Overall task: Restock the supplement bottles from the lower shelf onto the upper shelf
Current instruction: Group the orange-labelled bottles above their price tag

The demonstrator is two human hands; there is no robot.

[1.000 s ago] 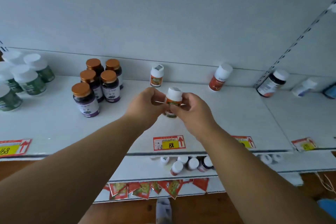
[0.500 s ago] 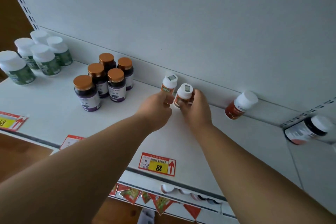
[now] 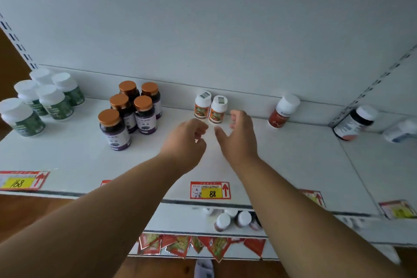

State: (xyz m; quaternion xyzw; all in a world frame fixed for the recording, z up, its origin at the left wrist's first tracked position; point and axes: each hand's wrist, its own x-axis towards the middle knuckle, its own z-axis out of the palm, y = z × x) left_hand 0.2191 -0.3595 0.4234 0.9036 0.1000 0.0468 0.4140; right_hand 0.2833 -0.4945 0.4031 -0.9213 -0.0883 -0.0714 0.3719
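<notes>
Two orange-labelled bottles (image 3: 211,108) stand side by side at the back of the upper shelf (image 3: 282,153); five purple bottles (image 3: 133,113) and five green bottles (image 3: 42,101) stand further left; the left hand (image 3: 186,142) is loosely curled and the right hand (image 3: 239,135) spread, both holding nothing; more bottles (image 3: 234,220) sit on the lower shelf (image 3: 180,219).

Single head view, angled down, close over upper shelf (image 3: 293,165)
</notes>
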